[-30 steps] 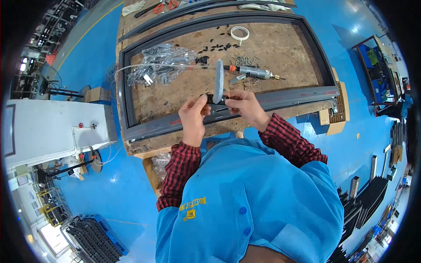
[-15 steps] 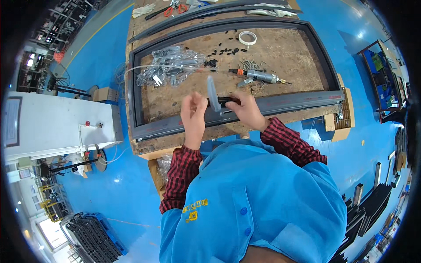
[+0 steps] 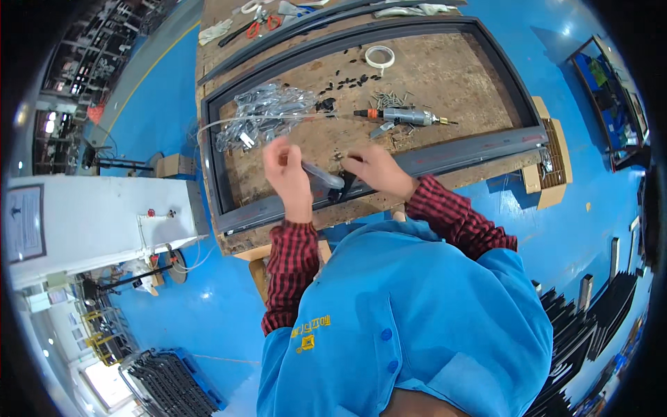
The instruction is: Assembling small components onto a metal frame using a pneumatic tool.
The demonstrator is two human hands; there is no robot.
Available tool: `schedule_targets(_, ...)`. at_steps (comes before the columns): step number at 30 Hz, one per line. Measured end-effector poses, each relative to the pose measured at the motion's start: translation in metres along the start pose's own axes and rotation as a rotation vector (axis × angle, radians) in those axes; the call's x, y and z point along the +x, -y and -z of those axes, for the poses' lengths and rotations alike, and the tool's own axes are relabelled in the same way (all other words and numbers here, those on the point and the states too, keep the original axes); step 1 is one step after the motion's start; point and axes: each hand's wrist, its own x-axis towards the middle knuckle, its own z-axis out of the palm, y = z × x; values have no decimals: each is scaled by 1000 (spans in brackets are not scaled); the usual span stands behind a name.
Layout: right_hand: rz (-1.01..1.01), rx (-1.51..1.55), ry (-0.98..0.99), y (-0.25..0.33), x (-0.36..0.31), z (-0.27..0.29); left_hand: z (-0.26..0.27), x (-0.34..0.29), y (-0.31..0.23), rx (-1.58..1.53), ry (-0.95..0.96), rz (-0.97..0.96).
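Note:
My left hand (image 3: 287, 175) is closed on one end of a narrow clear plastic sleeve (image 3: 322, 174), somewhat blurred. The sleeve slants down to the right and meets a small black part (image 3: 341, 187) above the near bar of a dark grey rectangular frame (image 3: 445, 159). My right hand (image 3: 379, 171) pinches the upper end of that black part, whose exact kind I cannot make out. Inside the frame, beyond my hands, lies a silver air screwdriver (image 3: 406, 117) with a hose leading left.
Crumpled plastic bags (image 3: 267, 111) lie inside the frame at left. Loose screws (image 3: 392, 99), small black pieces (image 3: 353, 81) and a white tape roll (image 3: 379, 58) lie beyond the screwdriver. Red-handled pliers (image 3: 253, 29) rest at the bench's far left. A cardboard box (image 3: 558, 163) stands at right.
My left hand has moved left and slightly up, drawing the plastic sleeve from near upright to slanting. The black part has turned from roughly level to pointing downward.

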Motion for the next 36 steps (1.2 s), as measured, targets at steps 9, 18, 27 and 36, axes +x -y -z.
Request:
schedule_targets(9,126,142,121,16,12,28,19,-4,-57,391,548,-389)
schedule_targets(18,-228,789,557,27,-21,54,13,-48,-23,-468,331,403)
schedule_targets(27,-286,496,799,18,-39,73,11,-67,-45,-265,615,311)
schedule_targets(36,-224,343,1014,20,-66,74,8,-76,-47,-256,841,74)
